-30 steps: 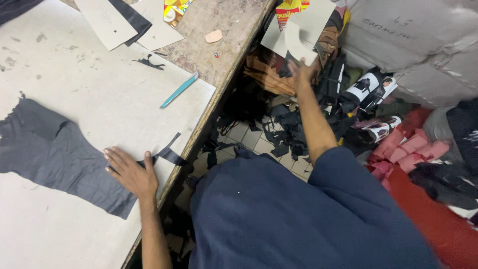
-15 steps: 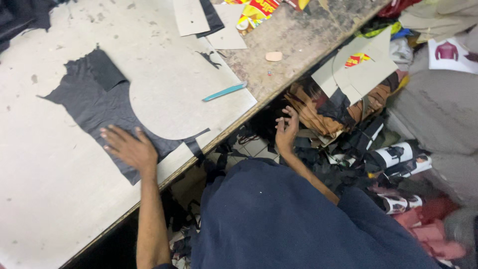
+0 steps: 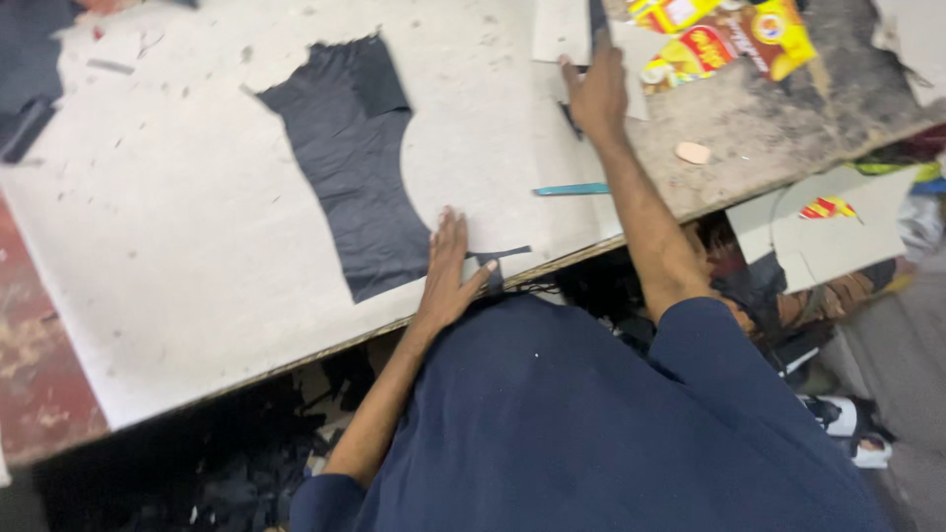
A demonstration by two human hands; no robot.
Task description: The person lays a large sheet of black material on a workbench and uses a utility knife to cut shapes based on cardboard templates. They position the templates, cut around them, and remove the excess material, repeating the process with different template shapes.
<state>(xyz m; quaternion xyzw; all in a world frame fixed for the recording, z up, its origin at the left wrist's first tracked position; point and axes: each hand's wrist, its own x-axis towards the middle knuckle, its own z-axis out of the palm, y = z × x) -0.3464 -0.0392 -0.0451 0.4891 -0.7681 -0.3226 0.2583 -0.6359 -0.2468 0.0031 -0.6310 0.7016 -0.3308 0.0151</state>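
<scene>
Dark grey cloth (image 3: pixel 350 163), cut with a curved edge, lies flat on pale board (image 3: pixel 177 256) that covers most of the tabletop. The left hand (image 3: pixel 448 271) rests open, palm down, at the near edge, touching the cloth's lower corner and a dark scrap (image 3: pixel 498 261). The right hand (image 3: pixel 594 94) reaches to the far edge, fingers flat on a pale card (image 3: pixel 562 30), seemingly gripping nothing. A teal pen (image 3: pixel 572 189) lies between the hands. Bare worn wood (image 3: pixel 788 128) shows at the right end, with yellow packets (image 3: pixel 729 34). Offcuts litter the floor (image 3: pixel 246 473) below.
</scene>
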